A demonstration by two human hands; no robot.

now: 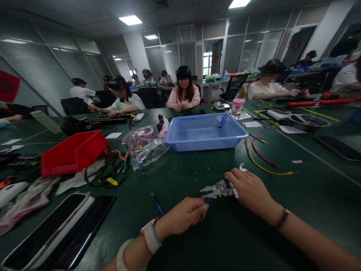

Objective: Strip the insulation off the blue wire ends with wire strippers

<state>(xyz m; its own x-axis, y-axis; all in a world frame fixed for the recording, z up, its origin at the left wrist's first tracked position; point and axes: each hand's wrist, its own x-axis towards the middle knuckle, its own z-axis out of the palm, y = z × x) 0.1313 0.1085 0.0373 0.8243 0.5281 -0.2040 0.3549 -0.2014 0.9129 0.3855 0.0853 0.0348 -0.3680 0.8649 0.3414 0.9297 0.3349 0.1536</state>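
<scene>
My right hand (248, 188) is closed round the handles of a pair of wire strippers (218, 189), whose metal jaws point left. In my closed left hand (184, 214) is a blue wire (159, 207). One end of it, with a ring terminal (152, 195), sticks out on the left. The other end rises from my fingers at the jaws of the strippers; whether they grip it I cannot tell. Small wire scraps (194, 171) lie on the green table ahead of my hands.
A blue plastic basket (207, 145) stands ahead. To the left are a clear bag of wires (146, 145), a red bin (70, 154) and phones (81, 229). Yellow and red cables (263, 169) lie at the right. Several people sit at tables beyond.
</scene>
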